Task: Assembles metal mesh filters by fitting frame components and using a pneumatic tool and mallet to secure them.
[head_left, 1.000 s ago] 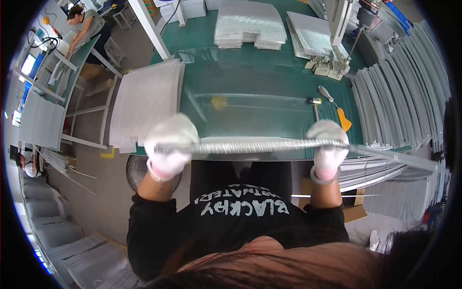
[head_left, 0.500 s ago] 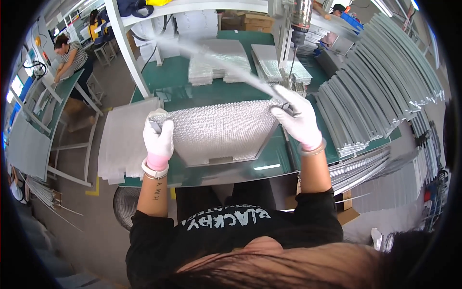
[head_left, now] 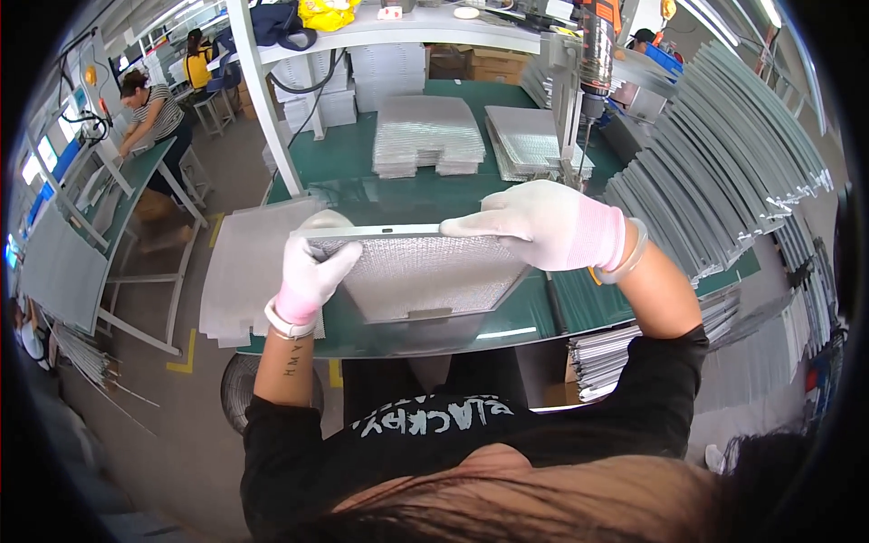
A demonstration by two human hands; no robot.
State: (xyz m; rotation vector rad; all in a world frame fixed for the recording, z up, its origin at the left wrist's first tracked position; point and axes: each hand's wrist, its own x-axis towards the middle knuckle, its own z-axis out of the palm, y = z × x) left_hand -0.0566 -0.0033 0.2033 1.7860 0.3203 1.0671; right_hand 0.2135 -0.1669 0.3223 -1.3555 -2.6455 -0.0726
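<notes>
A silver metal-mesh panel (head_left: 425, 276) is tilted up before me, its lower edge near the front of the green table. Along its upper edge lies a pale metal strip (head_left: 391, 232) with a small dark slot. My left hand (head_left: 312, 271), in a white glove with a pink cuff, is closed on the panel's upper left corner, thumb in front. My right hand (head_left: 543, 224), gloved alike, is closed over the right part of the strip at the upper edge, its fingers stretched along it. The panel's upper right corner is hidden behind that hand.
Mesh sheets are stacked at the back (head_left: 427, 136) and at the left (head_left: 258, 271). A power drill (head_left: 597, 54) hangs upright at the back right. Many grey strips (head_left: 724, 154) are piled at the right. Another person (head_left: 154, 118) works at a table far left.
The long strip, raised slantwise and blurred before, now lies along the panel's upper edge. My right hand has turned over onto it; my left hand still holds the left corner.
</notes>
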